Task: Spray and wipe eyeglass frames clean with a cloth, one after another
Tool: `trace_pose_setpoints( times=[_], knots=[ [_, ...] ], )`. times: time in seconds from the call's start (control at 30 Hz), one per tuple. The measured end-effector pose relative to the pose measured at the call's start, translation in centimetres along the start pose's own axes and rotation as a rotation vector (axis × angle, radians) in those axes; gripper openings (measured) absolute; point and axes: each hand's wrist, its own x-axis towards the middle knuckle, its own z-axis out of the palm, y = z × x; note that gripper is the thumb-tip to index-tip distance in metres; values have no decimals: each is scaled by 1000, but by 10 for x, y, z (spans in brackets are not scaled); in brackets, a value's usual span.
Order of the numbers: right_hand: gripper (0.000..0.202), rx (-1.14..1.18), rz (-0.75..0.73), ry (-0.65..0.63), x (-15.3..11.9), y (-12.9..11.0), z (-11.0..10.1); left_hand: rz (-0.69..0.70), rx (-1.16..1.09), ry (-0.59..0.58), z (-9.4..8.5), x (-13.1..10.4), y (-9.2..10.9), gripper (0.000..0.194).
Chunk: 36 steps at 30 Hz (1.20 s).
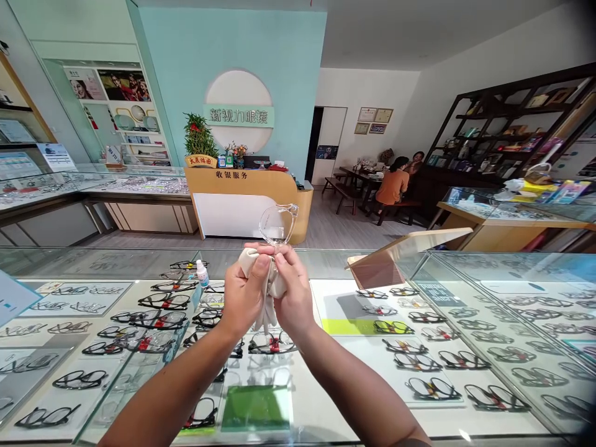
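Note:
Clear-framed eyeglasses (278, 225) stand on end above my joined hands, one lens upward and the lower part hidden by my fingers. My left hand (249, 282) is closed, its thumb pressing a pale cleaning cloth (266, 310) against the glasses. Closed as well, my right hand (292, 288) pinches the glasses from the other side, with folds of the cloth between the two hands. The cloth's loose end hangs below them over the glass counter (261, 366).
Rows of spectacles (161, 318) fill the display case under the glass. A small white bottle (202, 273) stands to the left, and a tilted wooden-framed mirror (395, 254) to the right. Beyond are a cashier desk (233, 214) and a seated person (393, 181).

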Motion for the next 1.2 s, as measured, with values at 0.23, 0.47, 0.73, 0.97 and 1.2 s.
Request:
trace_pose_setpoints(
  times=[0.23, 0.47, 0.73, 0.97, 1.2],
  knots=[
    [23, -144, -36, -58, 14, -27, -15, -139, 90, -266, -13, 12, 12, 68],
    [28, -280, -20, -104, 22, -43, -29, -223, 32, -160, -24, 24, 27, 73],
    [28, -468, 58, -329, 31, -45, -40, -225, -56, -80, -28, 29, 31, 75],
    [33, -527, 78, -297, 29, -45, -39, -290, -128, -3, -30, 33, 41, 69],
    [35, -581, 47, -352, 29, -47, -34, -345, -203, -2, -27, 33, 47, 61]
  ],
)
